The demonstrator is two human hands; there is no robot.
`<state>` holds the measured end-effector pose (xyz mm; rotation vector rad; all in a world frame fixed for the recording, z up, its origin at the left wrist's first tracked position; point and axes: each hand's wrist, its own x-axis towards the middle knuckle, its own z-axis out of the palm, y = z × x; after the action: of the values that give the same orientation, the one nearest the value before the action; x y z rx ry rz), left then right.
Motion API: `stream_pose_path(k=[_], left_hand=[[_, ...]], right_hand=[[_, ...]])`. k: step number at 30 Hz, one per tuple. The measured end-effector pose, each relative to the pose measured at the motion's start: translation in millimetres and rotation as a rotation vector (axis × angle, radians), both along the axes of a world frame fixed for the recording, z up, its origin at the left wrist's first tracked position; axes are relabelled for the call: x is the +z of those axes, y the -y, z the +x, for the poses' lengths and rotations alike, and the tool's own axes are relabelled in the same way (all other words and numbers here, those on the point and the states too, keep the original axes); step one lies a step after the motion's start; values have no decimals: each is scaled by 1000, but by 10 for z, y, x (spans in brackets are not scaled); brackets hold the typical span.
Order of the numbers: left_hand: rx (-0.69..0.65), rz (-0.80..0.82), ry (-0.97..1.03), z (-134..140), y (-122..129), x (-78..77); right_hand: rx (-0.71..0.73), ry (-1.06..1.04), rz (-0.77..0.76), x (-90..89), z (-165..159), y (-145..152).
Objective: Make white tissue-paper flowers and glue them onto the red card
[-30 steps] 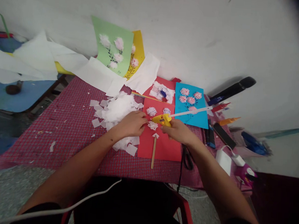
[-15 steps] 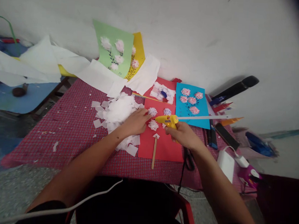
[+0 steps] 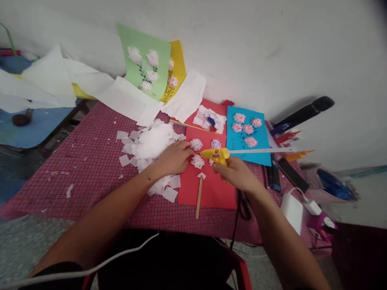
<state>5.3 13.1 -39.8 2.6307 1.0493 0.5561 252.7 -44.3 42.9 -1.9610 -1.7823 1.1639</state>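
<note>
My right hand [image 3: 235,172] is wrapped round a yellow glue gun [image 3: 215,154], with a long white glue stick [image 3: 261,151] out of its back. Its nozzle points left, just above a white paper flower [image 3: 198,161] on the red card [image 3: 207,193]. My left hand [image 3: 175,158] lies with fingers stretched out at the card's left edge, beside a pile of white paper squares [image 3: 153,140]. Its fingertips are close to a speckled flower [image 3: 196,144]. Another speckled flower [image 3: 216,144] sits to the right. A wooden stick [image 3: 199,199] with a small paper piece at its tip lies on the card.
A blue card [image 3: 248,150] with pink flowers lies at the right. Green [image 3: 146,64] and yellow cards lean on the wall. A crumpled, blue-stained tissue [image 3: 210,119] is behind the red card. A white power bank [image 3: 292,213] and a black phone [image 3: 293,174] sit at the right.
The camera view has shifted very slightly. Both hands and the glue gun stay in nearly the same place over the red card.
</note>
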Motion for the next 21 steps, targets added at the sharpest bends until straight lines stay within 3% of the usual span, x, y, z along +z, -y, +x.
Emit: stream_pose_path(k=[11,21], left_hand=[[28,48,36,-41,-42,-40],[12,25,21,-49,-28,0]], right_hand=[[6,37,-76,133,-168,-286],[59,80,-114,204,-234,-305]])
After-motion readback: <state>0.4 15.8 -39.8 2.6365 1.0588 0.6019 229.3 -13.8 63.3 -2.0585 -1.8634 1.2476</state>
